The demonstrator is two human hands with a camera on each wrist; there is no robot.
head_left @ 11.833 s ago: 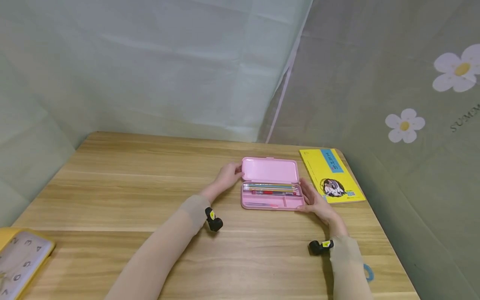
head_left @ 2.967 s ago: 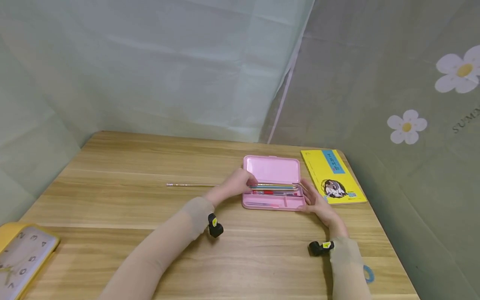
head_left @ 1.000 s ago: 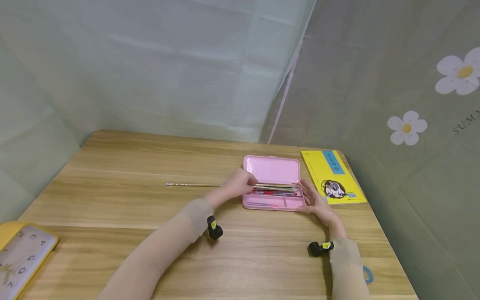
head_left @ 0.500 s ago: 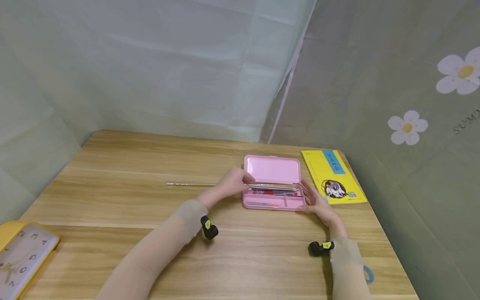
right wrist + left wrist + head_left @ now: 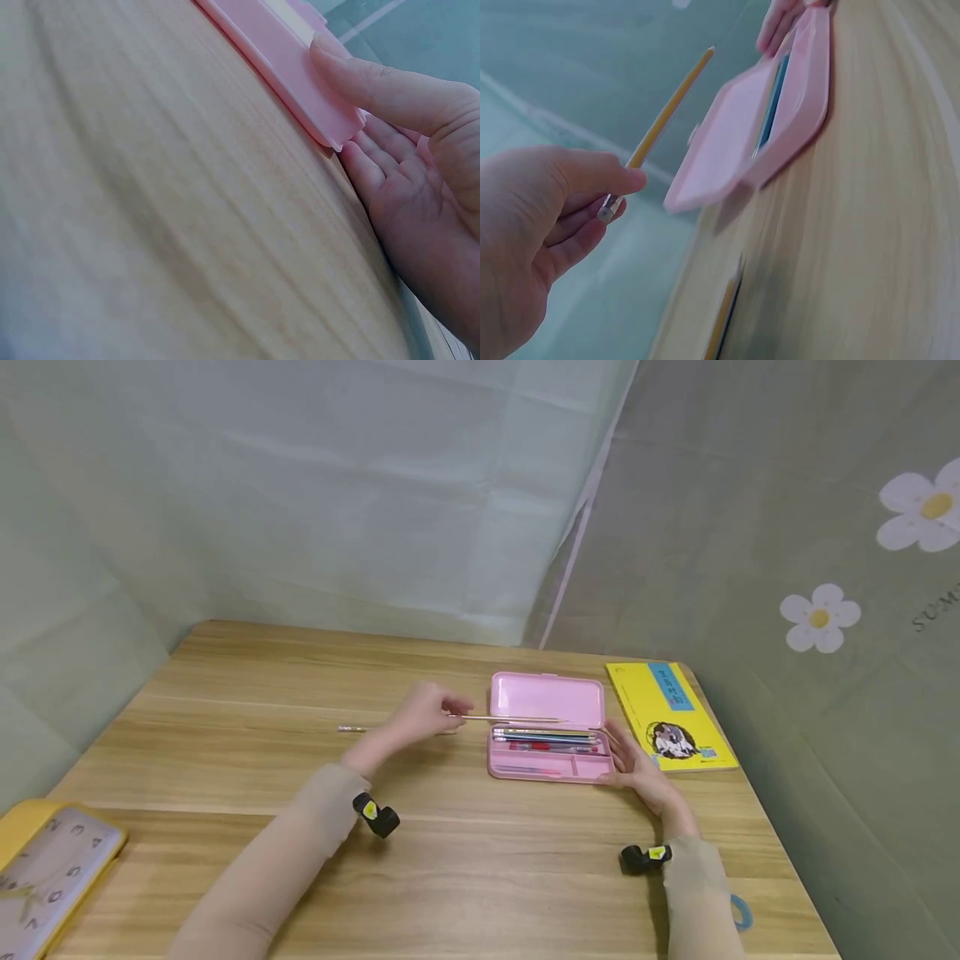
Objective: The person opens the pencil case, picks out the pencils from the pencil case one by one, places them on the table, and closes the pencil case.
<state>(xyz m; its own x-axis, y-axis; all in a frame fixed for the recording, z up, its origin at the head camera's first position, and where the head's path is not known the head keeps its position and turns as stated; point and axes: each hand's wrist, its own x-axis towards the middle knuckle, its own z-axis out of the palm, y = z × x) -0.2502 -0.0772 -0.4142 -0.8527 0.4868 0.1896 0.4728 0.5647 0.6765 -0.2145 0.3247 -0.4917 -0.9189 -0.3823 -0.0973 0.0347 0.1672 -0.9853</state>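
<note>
Beside the oblong pink plastic case [image 5: 546,697] the right hand [image 5: 643,777] is gripping, the left hand [image 5: 417,717], seemingly unpacking, is pinching a slim yellow pencil [image 5: 510,718] needing careful lowering.

- One left hand [image 5: 418,714] and one right hand [image 5: 641,774]
- One pink case [image 5: 546,696] with three compartments [image 5: 591,766]
- One held pencil [image 5: 517,718]
- One loose pencil [image 5: 354,729] on the surface [image 5: 487,860]
- Several packed pencils [image 5: 543,738] in the case, too close together to count
- One red pen [image 5: 549,747] in the case
- One yellow book [image 5: 648,697]
- One clock [image 5: 63,864]
- One blue ring [image 5: 742,912]
- Two black wrist cameras [image 5: 378,818]
- Two printed flowers [image 5: 820,617] on the curtain [image 5: 712,510]
</note>
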